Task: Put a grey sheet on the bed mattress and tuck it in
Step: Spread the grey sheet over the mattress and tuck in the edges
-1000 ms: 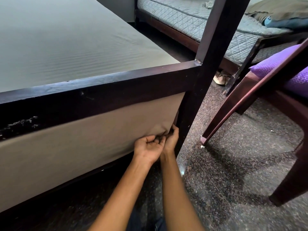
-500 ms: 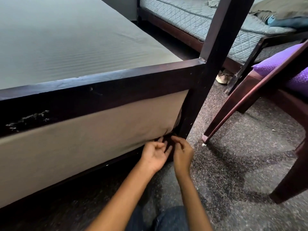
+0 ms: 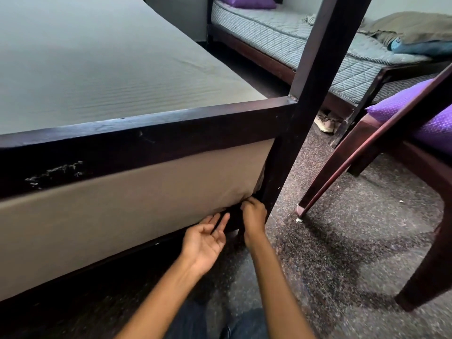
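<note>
Grey sheet (image 3: 102, 69) lies smooth across the top of the mattress (image 3: 110, 216) and runs taut down its near side, below the dark wooden rail (image 3: 146, 135), so the spreading looks done from here. What's left, by my read, is this bottom corner beside the bedpost (image 3: 288, 155), where the fabric bunches into a small fold just above the bed base.

Your right hand (image 3: 254, 217) is right on it, fingers (image 3: 247, 204) curled tight and, as far as I can make out, pinching that bunched corner of the sheet next to the post. Your left hand (image 3: 204, 242) hovers just beside it, palm up, fingers (image 3: 220, 221) straight and released, tips pointing at the dark gap under the mattress edge, holding nothing.

I can't see whether the far sides are tucked. Get that last fold pushed under and this corner should be finished.
</note>
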Action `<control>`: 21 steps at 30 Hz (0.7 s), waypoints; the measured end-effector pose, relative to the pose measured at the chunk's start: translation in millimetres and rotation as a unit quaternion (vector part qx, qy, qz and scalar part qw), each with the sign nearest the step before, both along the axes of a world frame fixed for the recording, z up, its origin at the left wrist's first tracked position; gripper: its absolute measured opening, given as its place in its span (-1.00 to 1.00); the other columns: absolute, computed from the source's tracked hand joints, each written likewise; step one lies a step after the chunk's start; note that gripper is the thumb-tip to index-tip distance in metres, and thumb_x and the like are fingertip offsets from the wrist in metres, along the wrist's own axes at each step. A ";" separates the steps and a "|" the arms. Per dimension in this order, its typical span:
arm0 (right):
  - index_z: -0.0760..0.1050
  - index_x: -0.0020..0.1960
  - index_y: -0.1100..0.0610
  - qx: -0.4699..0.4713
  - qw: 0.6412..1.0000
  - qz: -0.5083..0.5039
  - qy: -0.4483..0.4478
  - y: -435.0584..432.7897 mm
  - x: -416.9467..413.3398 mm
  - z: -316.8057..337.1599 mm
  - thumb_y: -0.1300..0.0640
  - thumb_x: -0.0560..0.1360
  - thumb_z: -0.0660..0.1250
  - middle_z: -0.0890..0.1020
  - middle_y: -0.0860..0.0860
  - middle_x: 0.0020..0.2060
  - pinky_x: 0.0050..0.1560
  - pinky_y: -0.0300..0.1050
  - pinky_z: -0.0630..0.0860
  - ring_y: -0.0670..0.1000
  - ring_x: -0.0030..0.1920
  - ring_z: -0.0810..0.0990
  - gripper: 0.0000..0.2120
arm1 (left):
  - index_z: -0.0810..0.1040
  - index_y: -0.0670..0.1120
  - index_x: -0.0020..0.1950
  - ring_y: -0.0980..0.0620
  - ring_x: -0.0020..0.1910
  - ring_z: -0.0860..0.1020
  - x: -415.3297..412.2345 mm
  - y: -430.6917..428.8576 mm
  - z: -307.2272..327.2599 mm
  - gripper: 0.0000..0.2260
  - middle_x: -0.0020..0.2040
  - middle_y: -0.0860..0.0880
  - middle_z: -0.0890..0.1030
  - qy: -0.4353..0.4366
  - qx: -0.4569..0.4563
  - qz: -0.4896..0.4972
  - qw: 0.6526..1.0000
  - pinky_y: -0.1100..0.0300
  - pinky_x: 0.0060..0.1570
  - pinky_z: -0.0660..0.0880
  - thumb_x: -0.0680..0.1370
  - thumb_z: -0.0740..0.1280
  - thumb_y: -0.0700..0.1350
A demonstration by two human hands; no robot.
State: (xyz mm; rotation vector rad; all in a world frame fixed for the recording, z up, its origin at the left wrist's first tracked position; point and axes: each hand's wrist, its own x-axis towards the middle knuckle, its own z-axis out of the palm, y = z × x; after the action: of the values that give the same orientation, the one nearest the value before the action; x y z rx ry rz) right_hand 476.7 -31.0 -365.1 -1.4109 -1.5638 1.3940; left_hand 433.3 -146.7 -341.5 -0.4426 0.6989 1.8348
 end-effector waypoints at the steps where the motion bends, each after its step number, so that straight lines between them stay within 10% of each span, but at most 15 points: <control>1: 0.45 -0.40 0.07 -0.108 0.987 -0.029 0.116 -4.2 -4.5 6.5 0.31 0.32 0.11 0.44 0.03 -0.41 -0.20 -0.09 0.26 0.03 -0.27 0.37 -0.76 | 0.44 -0.20 0.11 -0.02 -0.18 0.66 -3.4 2.8 2.8 -0.68 0.14 -0.11 0.53 -0.037 0.017 0.013 0.999 0.36 -0.55 0.42 0.48 0.00 -0.40; 4: 0.26 -0.37 0.12 -0.344 0.847 -0.075 0.398 -5.2 -7.7 29.2 0.46 0.19 0.02 0.37 0.01 -0.52 -0.27 -0.17 0.26 -0.03 -0.39 0.29 -0.75 | 0.44 -0.25 -0.07 0.04 -0.42 0.63 -6.8 14.2 10.5 -0.76 -0.18 -0.14 0.60 -0.095 0.055 0.028 0.994 0.39 -0.58 0.35 0.35 0.08 -0.39; 7: 0.23 -0.39 0.17 -0.391 0.764 -0.110 0.501 8.5 -9.1 39.3 0.43 0.10 -0.03 0.38 0.05 -0.55 -0.25 -0.15 0.32 -0.02 -0.40 0.28 -0.79 | 0.42 -0.26 -0.12 0.06 -0.48 0.59 -12.8 22.3 13.8 -0.76 -0.35 -0.14 0.60 -0.114 0.059 0.029 0.991 0.39 -0.59 0.33 0.30 0.06 -0.41; 17: 0.44 0.03 0.11 -0.278 0.886 -0.064 0.365 -15.2 -0.3 29.2 0.47 0.42 -0.01 0.49 0.08 -0.18 -0.10 -0.10 0.46 0.05 -0.24 0.48 -0.60 | 0.46 -0.29 0.04 -0.06 -0.21 0.66 -18.2 4.0 12.0 -0.72 -0.09 -0.19 0.63 0.028 -0.090 -0.113 0.989 0.39 -0.58 0.41 0.54 -0.02 -0.34; 21: 0.33 0.38 0.32 -0.132 0.921 -0.188 0.316 -26.2 6.3 20.1 0.52 0.47 0.03 0.48 0.12 0.25 0.24 -0.10 0.36 0.04 0.23 0.46 -0.50 | 0.53 -0.04 0.02 0.01 -0.04 0.57 -3.4 -5.0 3.4 -0.73 0.00 -0.02 0.60 0.312 -0.205 -0.166 0.913 0.23 -0.28 0.51 0.59 0.07 -0.28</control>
State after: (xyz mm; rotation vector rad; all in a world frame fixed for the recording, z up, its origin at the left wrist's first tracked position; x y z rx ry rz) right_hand 483.0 -57.1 -345.0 -1.1512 -0.6749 1.6330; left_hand 429.9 -151.7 -338.2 0.0228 1.5165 1.4897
